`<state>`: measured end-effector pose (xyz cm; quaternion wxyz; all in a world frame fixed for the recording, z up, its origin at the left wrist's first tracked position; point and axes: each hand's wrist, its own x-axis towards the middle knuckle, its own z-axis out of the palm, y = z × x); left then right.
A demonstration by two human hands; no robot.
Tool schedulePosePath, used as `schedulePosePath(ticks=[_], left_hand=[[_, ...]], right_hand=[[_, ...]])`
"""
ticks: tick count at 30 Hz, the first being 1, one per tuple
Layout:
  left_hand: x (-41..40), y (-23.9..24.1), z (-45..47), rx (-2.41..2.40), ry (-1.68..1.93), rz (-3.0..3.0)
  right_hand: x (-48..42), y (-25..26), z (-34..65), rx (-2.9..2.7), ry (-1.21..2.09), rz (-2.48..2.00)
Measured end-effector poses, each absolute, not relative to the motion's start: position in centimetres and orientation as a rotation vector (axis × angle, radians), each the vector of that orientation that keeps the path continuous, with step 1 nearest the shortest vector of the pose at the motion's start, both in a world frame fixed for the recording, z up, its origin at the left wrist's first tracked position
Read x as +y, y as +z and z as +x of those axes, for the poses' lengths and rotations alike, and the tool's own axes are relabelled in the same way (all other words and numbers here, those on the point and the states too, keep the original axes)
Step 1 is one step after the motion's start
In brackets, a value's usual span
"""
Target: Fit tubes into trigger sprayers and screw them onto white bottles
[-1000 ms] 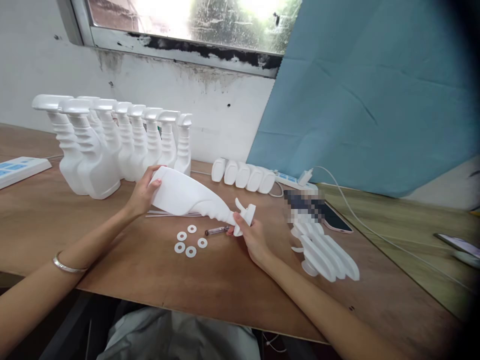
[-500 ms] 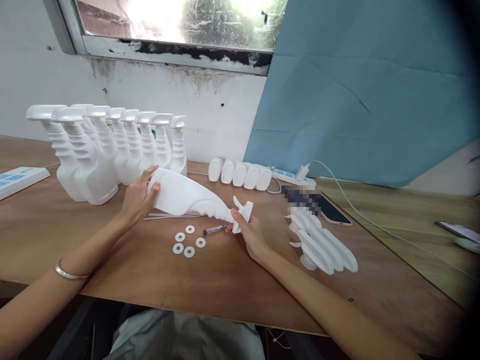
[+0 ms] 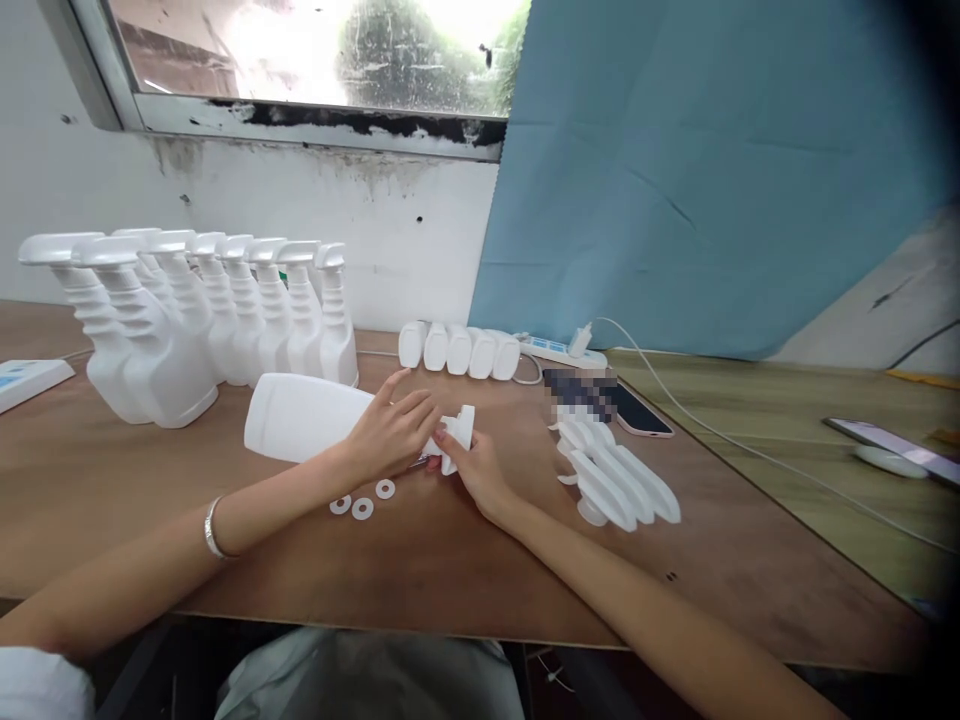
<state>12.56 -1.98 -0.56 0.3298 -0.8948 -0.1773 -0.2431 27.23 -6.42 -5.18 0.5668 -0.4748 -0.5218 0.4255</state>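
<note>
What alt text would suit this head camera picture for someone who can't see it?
Two bare hands work on a white bottle lying on a wooden table: the left hand lies over its neck, the right hand pinches the spray head. Three washers lie beside them; a row of upright spray bottles stands behind.

Lying bottle (image 3: 300,417) was plain white, and so was the trigger head (image 3: 456,432) at its neck. Standing spray bottles (image 3: 187,320) in a row were all white, unpatterned. Washers (image 3: 362,508), stacked trigger heads (image 3: 622,485) and small caps (image 3: 457,350) were white. Table (image 3: 450,570) was mid-brown wood with faint grain. Adjoining board (image 3: 787,420) was olive-green, grained. Cloth (image 3: 712,170) was plain dull blue. Wall (image 3: 375,240) was white with dark stains under the window. Power strip (image 3: 26,378) was white with pale blue panels. Bracelet (image 3: 212,528) was silver. Phone (image 3: 637,412) was black with a pinkish edge. Cable (image 3: 750,455) was white.
</note>
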Motion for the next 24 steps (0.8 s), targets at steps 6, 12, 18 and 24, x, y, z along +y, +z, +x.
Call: schedulePosePath(ticks=[6,12,18,24], left_hand=[[-2.5,-1.2,11.1,-0.509,-0.681,-2.313],[-4.5,-1.9,7.8,-0.672,-0.563,-2.183],[-5.5,-1.6,3.4,-0.75,-0.59,-2.21],[-3.6,0.1,-1.5,-1.219,-1.205,-2.135]], right_hand=[[-6.6,-5.2,26.6,-1.248,1.073,-1.096],[-6.5,-5.4,26.8,-1.196,1.005,-1.146],[-6.7,-5.4,26.7,-1.277,1.226,-0.991],[-6.6,-5.2,26.6,-1.192,1.428,-0.89]])
